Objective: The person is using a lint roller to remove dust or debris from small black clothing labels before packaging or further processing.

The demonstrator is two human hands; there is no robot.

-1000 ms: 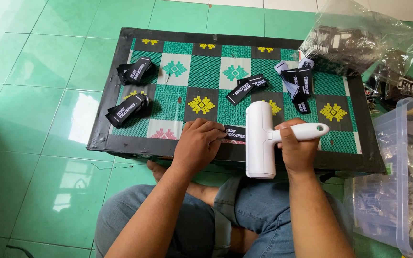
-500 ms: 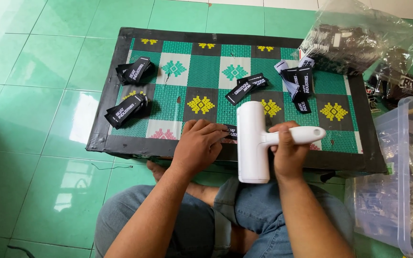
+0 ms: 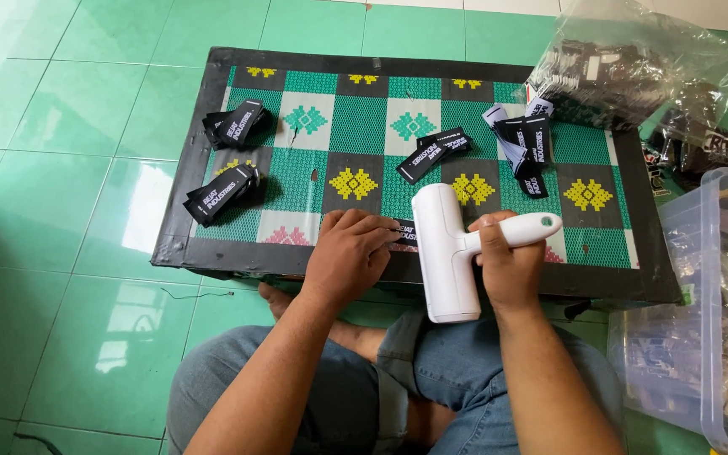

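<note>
Right hand: grip closed around the handle of a white lint roller, roller head upright-ish, overhanging the near edge of the desk above the person's lap. Left hand: palm down, fingers pressing a black fabric label flat on the desk near the front edge, just left of the roller head; not a closed grip, fingers spread flat on it. Roller and label look touching or just beside, can't tell which.

Desk is low, black-rimmed, green patterned top. On it: two stacks of black labels at left, upper stack and lower stack; loose pair of labels mid-desk; loose heap of labels toward the right. Clear plastic bag of dark items at the far right corner. Clear plastic bin on the green tile floor, right of the desk.
</note>
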